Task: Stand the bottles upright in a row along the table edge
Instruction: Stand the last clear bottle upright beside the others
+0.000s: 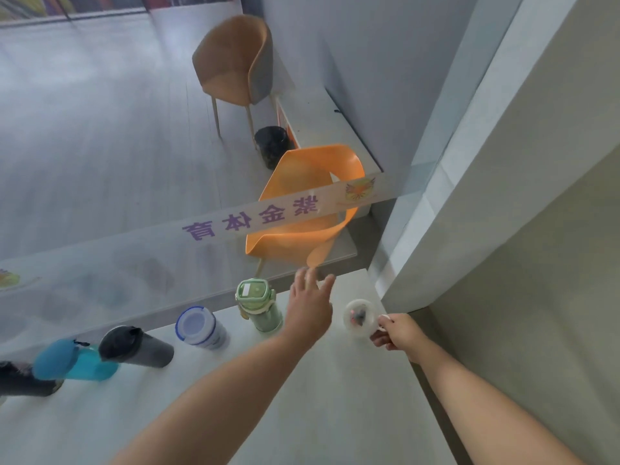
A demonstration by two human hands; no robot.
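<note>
My right hand (397,332) is clamped on the handle side of the white cup (359,317), fingers curled round it, thumb on top. The cup stands upright on the table (302,397) near the far right corner, close to the wall. Something dark sits on or in its top; too blurry to say what.

My left hand (310,308) is free, fingers spread apart, nothing in it. It hovers over the table's far edge btwn the green bottle (260,305) and the white cup, fingertips past the edge towards the glass.

Row along the far edge, right to left: white cup, green bottle w/ a square lid and side handle, white jar (201,328) w/ a blue-rimmed lid, grey tumbler (134,347) w/ a black lid, blue bottle (72,360), then a dark bottle (23,380) cut off by the frame edge at left. All look upright, though the wide lens tips the left ones outward, so I can't be sure abt the last two. Each stands apart from its neighbour except blue and dark, which overlap in view.

Behind the glass w/ the purple lettering (250,218): an orange chair (302,203), a tan chair (235,58), a black bin (272,146).
</note>
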